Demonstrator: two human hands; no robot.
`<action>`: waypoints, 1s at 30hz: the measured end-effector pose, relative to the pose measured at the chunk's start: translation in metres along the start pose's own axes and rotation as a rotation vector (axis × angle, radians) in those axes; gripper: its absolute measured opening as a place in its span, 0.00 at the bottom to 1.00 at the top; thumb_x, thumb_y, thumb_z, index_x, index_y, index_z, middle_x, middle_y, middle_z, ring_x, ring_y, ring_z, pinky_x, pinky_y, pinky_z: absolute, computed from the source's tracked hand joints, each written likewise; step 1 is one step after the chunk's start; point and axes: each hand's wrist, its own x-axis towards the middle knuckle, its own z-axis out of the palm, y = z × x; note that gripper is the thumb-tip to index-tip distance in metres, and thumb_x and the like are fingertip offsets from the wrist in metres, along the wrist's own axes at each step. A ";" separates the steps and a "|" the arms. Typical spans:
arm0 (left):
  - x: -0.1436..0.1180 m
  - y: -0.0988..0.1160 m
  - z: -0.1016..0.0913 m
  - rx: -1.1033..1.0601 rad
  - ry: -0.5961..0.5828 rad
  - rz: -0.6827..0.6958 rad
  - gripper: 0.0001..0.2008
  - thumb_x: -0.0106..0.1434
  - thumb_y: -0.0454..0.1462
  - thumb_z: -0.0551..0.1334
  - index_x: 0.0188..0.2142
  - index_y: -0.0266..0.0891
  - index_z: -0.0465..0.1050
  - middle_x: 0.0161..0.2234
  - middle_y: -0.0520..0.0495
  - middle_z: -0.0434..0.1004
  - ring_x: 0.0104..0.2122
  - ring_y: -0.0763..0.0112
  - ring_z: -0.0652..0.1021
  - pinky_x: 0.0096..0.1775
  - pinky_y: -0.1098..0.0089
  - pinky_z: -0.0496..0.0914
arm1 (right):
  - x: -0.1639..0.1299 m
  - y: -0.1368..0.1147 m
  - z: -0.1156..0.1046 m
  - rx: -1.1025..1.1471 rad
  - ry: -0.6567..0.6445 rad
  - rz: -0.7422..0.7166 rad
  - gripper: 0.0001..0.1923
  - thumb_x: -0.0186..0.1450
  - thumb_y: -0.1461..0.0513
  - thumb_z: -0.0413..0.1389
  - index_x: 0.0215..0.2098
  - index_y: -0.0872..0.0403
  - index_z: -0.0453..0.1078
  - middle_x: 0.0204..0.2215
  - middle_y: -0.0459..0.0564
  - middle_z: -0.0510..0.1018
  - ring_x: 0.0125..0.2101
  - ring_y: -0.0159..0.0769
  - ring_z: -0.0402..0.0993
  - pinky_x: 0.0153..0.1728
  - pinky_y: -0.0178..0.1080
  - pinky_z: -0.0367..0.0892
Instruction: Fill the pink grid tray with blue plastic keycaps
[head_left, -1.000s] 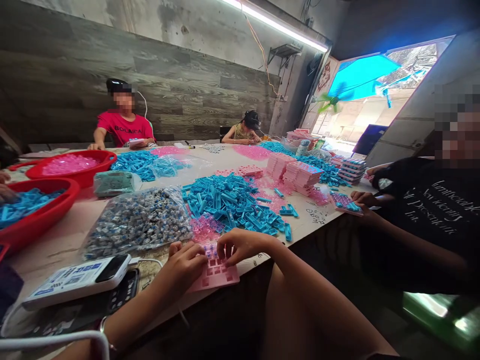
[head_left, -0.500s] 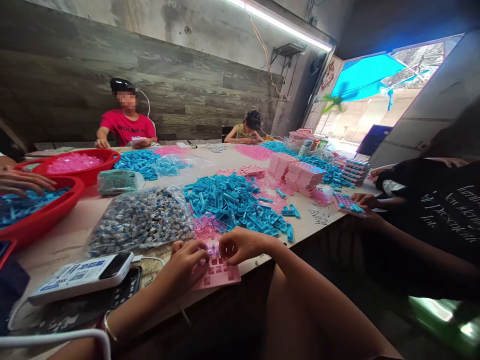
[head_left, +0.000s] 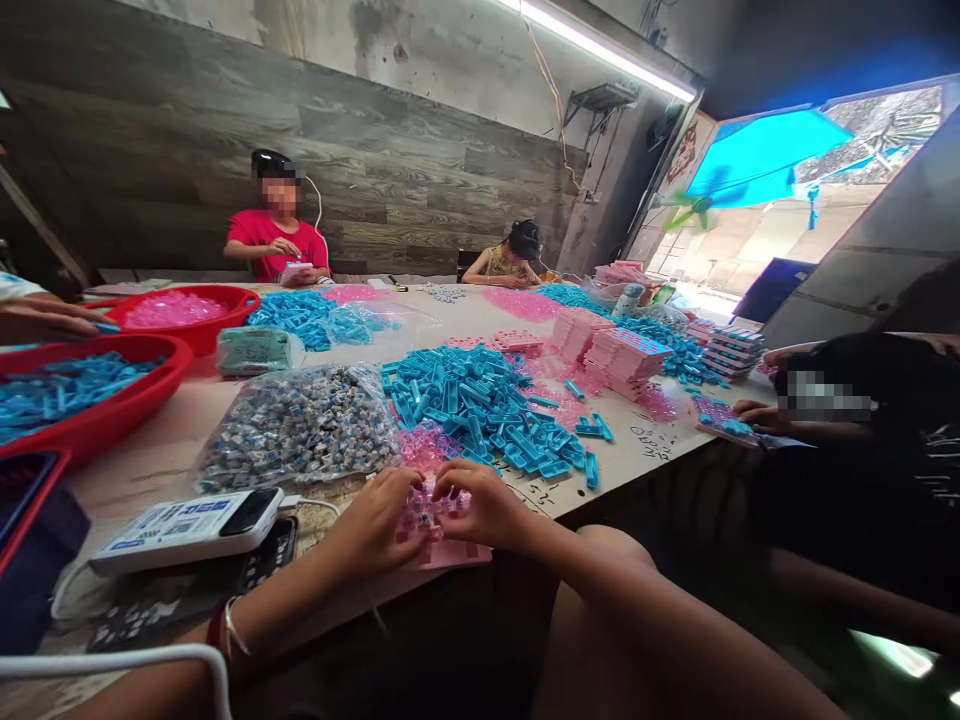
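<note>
Currently the pink tray (head_left: 442,548) is pinned at the desk (head_left: 157,455) edge by both hands (head_left: 375,530) (head_left: 480,510), fingers curled — if nudged, it could be tipped off.

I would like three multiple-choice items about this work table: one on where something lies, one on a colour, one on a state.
1. Where is the clear bag of grey parts?
A. left of the blue pile
B. inside a red basin
C. on the floor

2. What colour is the tray under both hands?
A. green
B. pink
C. black

3. How are the wearer's hands placed?
A. both raised off the table
B. one in a basin
C. both down on the tray, fingers curled over it

Answers:
1 A: the bag lies on the table beside the blue pile.
2 B: its visible edge is pink.
3 C: the left hand and right hand meet above the tray.
</note>
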 end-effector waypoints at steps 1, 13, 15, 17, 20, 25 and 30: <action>0.000 0.000 0.000 -0.001 -0.006 0.000 0.18 0.56 0.37 0.60 0.46 0.39 0.60 0.44 0.42 0.68 0.46 0.59 0.69 0.47 0.60 0.65 | 0.000 0.000 0.004 -0.021 0.028 -0.021 0.09 0.49 0.71 0.59 0.28 0.56 0.68 0.29 0.47 0.72 0.30 0.31 0.68 0.31 0.32 0.65; 0.000 0.004 -0.001 0.050 -0.018 0.002 0.18 0.51 0.34 0.59 0.43 0.38 0.61 0.42 0.43 0.68 0.43 0.59 0.67 0.45 0.59 0.65 | -0.012 0.011 0.024 -0.075 0.079 -0.141 0.06 0.55 0.69 0.57 0.32 0.54 0.69 0.29 0.47 0.75 0.32 0.34 0.70 0.35 0.34 0.66; 0.000 0.004 -0.001 0.052 -0.027 0.006 0.18 0.51 0.34 0.59 0.42 0.38 0.61 0.42 0.42 0.68 0.44 0.58 0.67 0.46 0.59 0.65 | -0.012 0.012 0.025 -0.095 0.086 -0.175 0.05 0.57 0.68 0.58 0.32 0.54 0.70 0.29 0.48 0.75 0.32 0.34 0.70 0.35 0.35 0.66; -0.001 0.004 -0.001 0.059 -0.038 0.000 0.16 0.51 0.34 0.58 0.42 0.38 0.62 0.42 0.42 0.68 0.44 0.58 0.67 0.46 0.59 0.64 | -0.012 0.013 0.025 -0.111 0.084 -0.206 0.04 0.58 0.67 0.58 0.32 0.54 0.70 0.29 0.48 0.76 0.32 0.34 0.70 0.35 0.36 0.66; -0.001 0.005 -0.001 0.060 -0.051 -0.014 0.16 0.51 0.34 0.58 0.42 0.38 0.62 0.43 0.42 0.68 0.44 0.58 0.67 0.46 0.58 0.64 | -0.011 0.014 0.025 -0.125 0.079 -0.229 0.03 0.58 0.67 0.58 0.31 0.54 0.71 0.29 0.49 0.76 0.31 0.34 0.70 0.35 0.36 0.66; -0.001 0.008 -0.004 0.028 -0.054 -0.021 0.16 0.51 0.34 0.60 0.41 0.38 0.63 0.43 0.42 0.68 0.44 0.58 0.67 0.47 0.58 0.64 | -0.010 0.012 0.023 -0.109 0.049 -0.255 0.03 0.59 0.67 0.57 0.31 0.54 0.71 0.30 0.50 0.76 0.33 0.34 0.71 0.35 0.36 0.67; 0.001 0.008 -0.008 -0.035 -0.028 0.017 0.11 0.52 0.33 0.61 0.37 0.39 0.66 0.43 0.44 0.68 0.44 0.60 0.67 0.48 0.60 0.64 | -0.009 0.011 0.021 -0.146 0.045 -0.277 0.03 0.58 0.68 0.57 0.28 0.54 0.69 0.31 0.50 0.75 0.34 0.34 0.70 0.35 0.36 0.66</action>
